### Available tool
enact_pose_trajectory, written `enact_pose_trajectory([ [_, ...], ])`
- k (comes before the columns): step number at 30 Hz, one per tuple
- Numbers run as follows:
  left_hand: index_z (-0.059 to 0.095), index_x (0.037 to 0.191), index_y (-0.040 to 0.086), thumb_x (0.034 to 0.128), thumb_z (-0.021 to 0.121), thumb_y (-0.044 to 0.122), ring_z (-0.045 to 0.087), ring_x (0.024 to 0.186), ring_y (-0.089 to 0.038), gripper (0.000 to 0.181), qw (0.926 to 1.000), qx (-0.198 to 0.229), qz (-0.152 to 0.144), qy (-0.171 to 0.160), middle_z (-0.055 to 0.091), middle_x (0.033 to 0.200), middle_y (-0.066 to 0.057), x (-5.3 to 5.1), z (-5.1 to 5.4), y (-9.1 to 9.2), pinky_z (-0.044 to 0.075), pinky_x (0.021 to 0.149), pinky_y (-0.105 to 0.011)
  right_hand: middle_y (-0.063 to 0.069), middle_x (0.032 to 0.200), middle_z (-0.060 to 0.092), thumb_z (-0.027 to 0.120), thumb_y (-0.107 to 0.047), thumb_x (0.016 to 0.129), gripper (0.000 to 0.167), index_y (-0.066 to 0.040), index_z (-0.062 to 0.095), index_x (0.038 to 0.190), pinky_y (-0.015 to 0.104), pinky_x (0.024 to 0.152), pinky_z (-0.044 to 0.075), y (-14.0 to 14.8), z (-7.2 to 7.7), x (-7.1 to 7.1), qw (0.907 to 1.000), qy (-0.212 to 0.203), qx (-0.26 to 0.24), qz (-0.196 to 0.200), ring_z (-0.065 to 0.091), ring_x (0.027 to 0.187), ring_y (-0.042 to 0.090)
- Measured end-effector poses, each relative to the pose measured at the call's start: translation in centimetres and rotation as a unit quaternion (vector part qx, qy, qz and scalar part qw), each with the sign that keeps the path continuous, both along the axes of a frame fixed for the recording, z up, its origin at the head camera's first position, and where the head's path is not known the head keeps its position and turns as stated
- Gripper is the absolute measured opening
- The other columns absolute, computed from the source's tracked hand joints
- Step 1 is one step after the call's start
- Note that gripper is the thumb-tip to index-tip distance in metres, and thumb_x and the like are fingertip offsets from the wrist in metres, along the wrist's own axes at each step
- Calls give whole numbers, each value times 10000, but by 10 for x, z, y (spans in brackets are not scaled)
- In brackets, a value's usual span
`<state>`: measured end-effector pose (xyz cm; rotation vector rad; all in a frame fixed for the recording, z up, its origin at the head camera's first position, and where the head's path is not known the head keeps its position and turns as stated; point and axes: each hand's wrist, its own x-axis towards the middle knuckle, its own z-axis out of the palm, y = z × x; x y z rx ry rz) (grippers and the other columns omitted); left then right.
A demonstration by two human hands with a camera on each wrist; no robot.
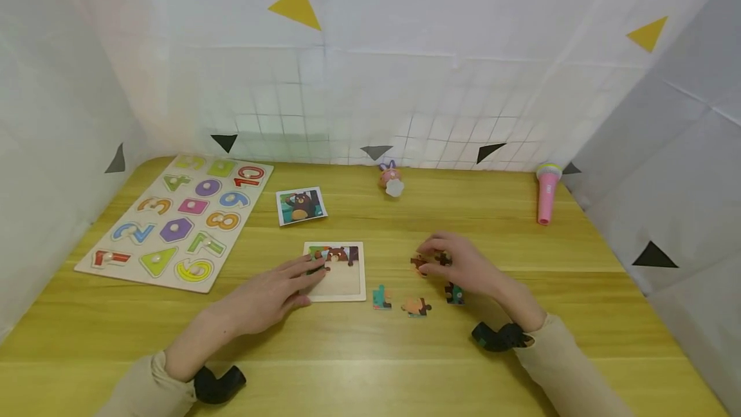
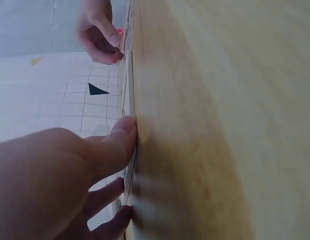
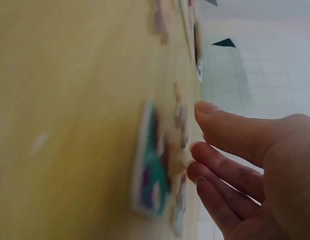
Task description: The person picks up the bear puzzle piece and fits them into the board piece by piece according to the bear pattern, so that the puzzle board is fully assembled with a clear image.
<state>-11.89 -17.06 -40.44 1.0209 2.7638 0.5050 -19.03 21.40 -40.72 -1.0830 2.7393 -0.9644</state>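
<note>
My left hand (image 1: 263, 298) rests on the left part of a small framed puzzle (image 1: 363, 275), fingers extended over it and thumb at its lower edge. Bear pieces (image 1: 338, 254) fill the top of the frame; bare wood shows below. In the left wrist view, the thumb and fingertips of that hand (image 2: 60, 170) touch the thin frame edge. Over loose puzzle pieces (image 1: 418, 266) is my right hand (image 1: 466, 269), partly covering them. The right wrist view shows this hand (image 3: 260, 165) with thumb and fingers apart, nothing between them. Other loose pieces (image 1: 381, 298) (image 1: 417, 306) lie between the hands.
A number and shape board (image 1: 141, 204) lies at the left. Behind the frame is a bear picture card (image 1: 301, 206). A small pink toy (image 1: 390, 177) stands near the back edge, and a pink microphone (image 1: 546, 195) lies at the back right. White cloth walls surround the table.
</note>
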Motion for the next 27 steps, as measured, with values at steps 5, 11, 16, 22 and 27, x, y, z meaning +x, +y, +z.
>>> enact_pose_trajectory([
  [5, 448, 1518, 139, 1045, 534, 278, 299, 1490, -336, 500, 10000, 76, -7, 55, 345, 1617, -40, 0, -1, -1, 367, 1144, -534, -27, 1035, 658, 779, -212, 881, 185, -166, 734, 1054, 317, 700, 509, 7, -6, -1, 10000, -5, 10, 9, 587, 850, 153],
  [11, 453, 1515, 137, 1045, 532, 280, 313, 1484, -332, 498, 9999, 110, -32, 91, 355, 1611, -49, 0, -1, -1, 372, 1141, -529, -21, 1040, 644, 816, -259, 840, 227, -177, 734, 1035, 316, 670, 486, 8, -8, -2, 10000, -2, -44, 61, 558, 823, 161],
  [16, 446, 1520, 146, 1048, 524, 287, 300, 1489, -338, 498, 9999, 78, -22, 69, 344, 1617, -42, 0, -1, -1, 375, 1136, -537, -32, 1034, 638, 812, -251, 842, 205, -183, 731, 1018, 308, 674, 470, 9, -10, -3, 10000, 33, -42, -3, 543, 824, 152],
  [22, 445, 1521, 148, 1047, 527, 285, 299, 1489, -340, 500, 9999, 89, -34, 51, 346, 1615, -44, 0, -1, -1, 373, 1137, -536, -24, 1039, 636, 815, -239, 839, 194, -182, 736, 1006, 315, 674, 468, 9, -10, -3, 9999, -44, -100, -65, 543, 824, 169],
  [27, 441, 1522, 142, 1046, 530, 283, 290, 1493, -341, 505, 9999, 82, -44, 41, 341, 1618, -47, 0, -1, -1, 365, 1145, -531, -22, 1038, 638, 818, -227, 833, 199, -178, 738, 1009, 303, 676, 471, 9, -12, -4, 9999, 43, -133, -52, 551, 835, 156],
])
